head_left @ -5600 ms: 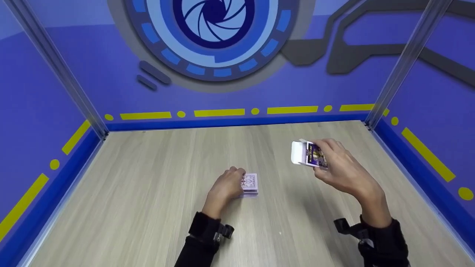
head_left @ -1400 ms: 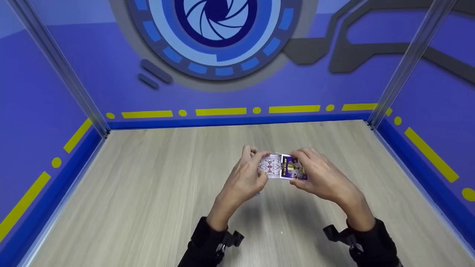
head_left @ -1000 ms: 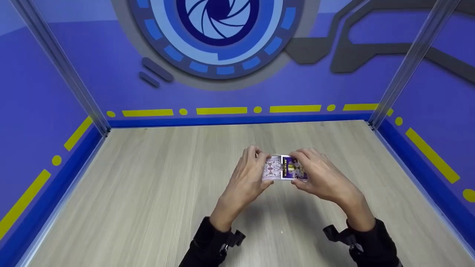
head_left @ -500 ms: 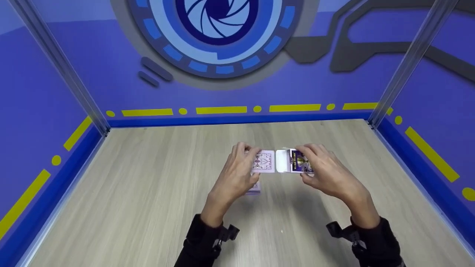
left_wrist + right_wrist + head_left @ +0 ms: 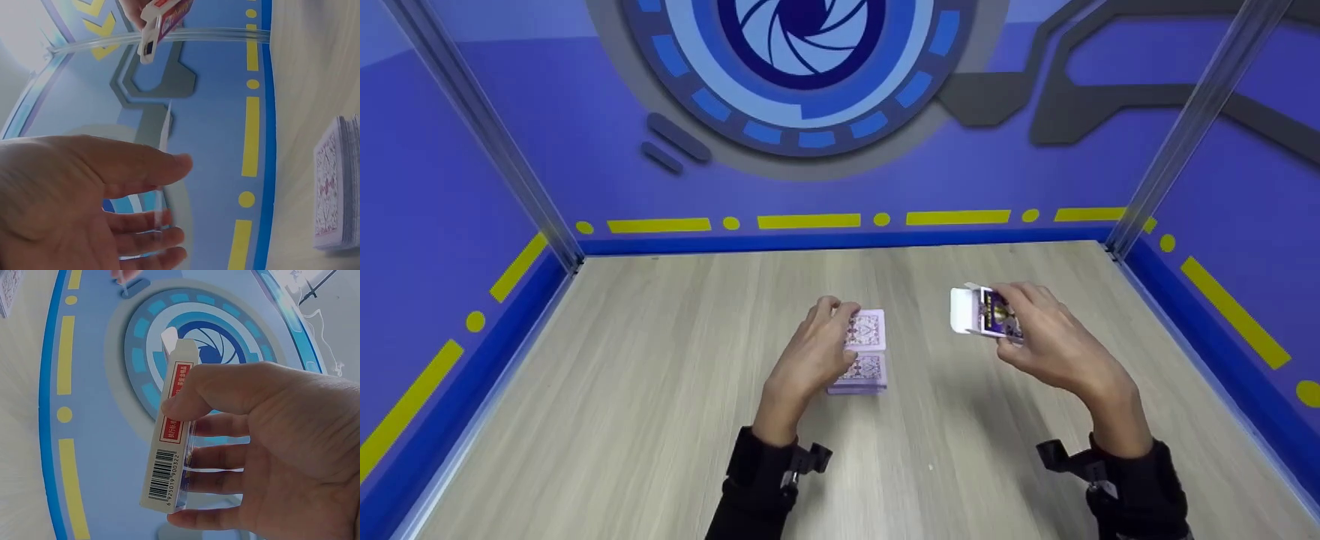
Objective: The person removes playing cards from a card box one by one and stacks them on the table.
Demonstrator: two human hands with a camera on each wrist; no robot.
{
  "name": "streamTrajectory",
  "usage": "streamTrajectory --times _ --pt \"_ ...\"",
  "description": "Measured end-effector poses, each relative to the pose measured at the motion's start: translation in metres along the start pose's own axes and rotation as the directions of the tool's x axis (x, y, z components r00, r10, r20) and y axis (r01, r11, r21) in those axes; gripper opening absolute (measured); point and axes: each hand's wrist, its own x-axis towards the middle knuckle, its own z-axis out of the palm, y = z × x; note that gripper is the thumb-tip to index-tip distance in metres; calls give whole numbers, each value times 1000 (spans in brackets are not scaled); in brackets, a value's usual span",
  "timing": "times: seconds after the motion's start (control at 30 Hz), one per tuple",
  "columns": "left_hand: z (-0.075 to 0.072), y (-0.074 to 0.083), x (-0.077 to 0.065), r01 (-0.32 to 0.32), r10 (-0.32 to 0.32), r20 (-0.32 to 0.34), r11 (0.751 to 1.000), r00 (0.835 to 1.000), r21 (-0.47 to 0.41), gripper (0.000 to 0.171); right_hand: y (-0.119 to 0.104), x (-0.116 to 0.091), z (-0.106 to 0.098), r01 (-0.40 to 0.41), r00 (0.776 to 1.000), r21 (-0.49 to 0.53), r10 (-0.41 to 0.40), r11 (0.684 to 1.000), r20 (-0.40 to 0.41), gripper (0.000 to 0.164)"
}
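Observation:
My left hand (image 5: 814, 341) pinches a thin playing card (image 5: 867, 330) by its edges, patterned back up; the left wrist view shows it edge-on, between thumb and fingers. Just nearer than this card, a deck of playing cards (image 5: 861, 375) lies on the table, partly covered by the left hand. Off to the right, my right hand (image 5: 1054, 341) grips a purple and white card box (image 5: 999, 313) in the air. Its white flap (image 5: 962, 310) stands out toward the left hand. In the right wrist view the thumb presses the box side (image 5: 171, 422) with the red label and barcode.
The wood-grain table (image 5: 675, 390) is enclosed by a blue back wall (image 5: 810, 202) and side walls, with metal posts (image 5: 1177, 135) at the corners. A tiny white speck (image 5: 930, 467) lies on the table near the front.
The card was partly at the box mouth a second ago. Since then, the left hand has drawn left with the card and the right hand has moved right with the box, uncovering the deck.

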Motion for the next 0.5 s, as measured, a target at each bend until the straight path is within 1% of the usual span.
streamTrajectory --times 0.1,0.2,0.33,0.5 --pt "4 -7 3 62 -61 67 998 996 -11 65 1 -1 -1 -13 1000 0 13 1000 10 65" --pt "9 -12 6 98 -96 113 995 989 -14 66 2 -1 -1 -27 999 8 26 1000 22 66" --pt "16 -15 7 116 -113 145 993 983 -9 66 3 -1 -1 -31 999 14 31 999 29 66" --pt "26 -18 7 110 -109 168 994 980 3 64 2 0 -2 -30 999 17 30 999 34 65"
